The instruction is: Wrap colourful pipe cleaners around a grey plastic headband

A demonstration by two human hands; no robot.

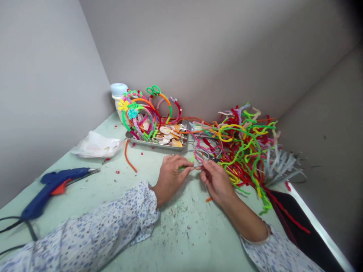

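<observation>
While my left hand [169, 174] and right hand [216, 180] pinch the 2 ends of a thin green pipe cleaner [189, 166] just above the table [176, 234] beside the tangled pile [244, 143], it looks light, bendy and fuzzy, best gripped near its tips.

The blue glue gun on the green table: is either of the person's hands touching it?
Apart. The head view shows the blue glue gun lying far off from the left hand and right hand, with bare green table between.
</observation>
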